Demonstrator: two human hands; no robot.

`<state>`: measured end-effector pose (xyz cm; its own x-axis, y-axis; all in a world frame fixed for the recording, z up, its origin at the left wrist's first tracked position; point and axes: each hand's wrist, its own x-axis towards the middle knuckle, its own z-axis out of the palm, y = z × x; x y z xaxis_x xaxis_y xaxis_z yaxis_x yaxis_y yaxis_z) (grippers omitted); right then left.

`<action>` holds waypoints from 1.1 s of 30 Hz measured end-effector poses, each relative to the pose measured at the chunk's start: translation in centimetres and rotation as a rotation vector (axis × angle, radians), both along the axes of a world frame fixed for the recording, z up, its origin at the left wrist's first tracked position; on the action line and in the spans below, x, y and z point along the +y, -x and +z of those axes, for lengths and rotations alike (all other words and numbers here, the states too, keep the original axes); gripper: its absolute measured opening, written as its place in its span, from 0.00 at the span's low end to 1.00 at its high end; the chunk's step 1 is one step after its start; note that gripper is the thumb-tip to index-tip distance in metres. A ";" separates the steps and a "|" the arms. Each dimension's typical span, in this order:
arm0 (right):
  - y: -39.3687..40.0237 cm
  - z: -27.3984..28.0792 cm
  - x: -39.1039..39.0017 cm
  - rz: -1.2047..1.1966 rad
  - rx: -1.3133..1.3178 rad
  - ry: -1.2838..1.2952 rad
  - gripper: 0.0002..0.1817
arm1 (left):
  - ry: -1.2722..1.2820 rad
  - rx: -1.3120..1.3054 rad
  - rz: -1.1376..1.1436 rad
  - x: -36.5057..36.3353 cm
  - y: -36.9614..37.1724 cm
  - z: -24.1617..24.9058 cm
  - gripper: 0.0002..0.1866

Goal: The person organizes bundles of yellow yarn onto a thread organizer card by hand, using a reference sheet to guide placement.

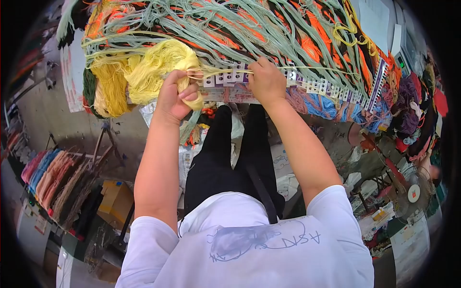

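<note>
A thick bundle of pale yellow yarn (161,67) lies over the left part of the table, and my left hand (180,93) is closed around its right end. From there, yellow strands stretch to the right into my right hand (267,81), whose fingers are pinched on them. Beneath the strands runs a row of white cards with holes (235,74) along the table's near edge. Grey-green yarn (206,24) with orange and black strands spreads across the table behind both hands. Some yellow strands reach past my right hand along the cards.
Darker yellow yarn (113,89) hangs at the table's left end, and blue yarn (321,105) hangs below the cards on the right. A rack of coloured yarn (57,180) and a cardboard box (115,201) stand lower left. A fan (413,193) is at right.
</note>
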<state>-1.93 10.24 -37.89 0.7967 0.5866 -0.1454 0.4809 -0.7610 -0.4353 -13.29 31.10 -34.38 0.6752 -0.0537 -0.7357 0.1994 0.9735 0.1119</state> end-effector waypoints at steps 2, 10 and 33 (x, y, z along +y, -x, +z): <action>0.1 -0.2 -0.2 0.041 -0.088 -0.033 0.04 | 0.001 0.080 -0.068 -0.1 -0.2 0.5 0.06; 0.6 0.5 -0.6 0.122 -0.178 -0.202 0.06 | 0.172 -0.054 -0.072 -0.5 1.0 -0.9 0.06; 0.1 -0.1 -0.4 0.115 -0.100 -0.204 0.05 | 0.047 -0.287 -0.281 -0.6 -0.6 1.0 0.25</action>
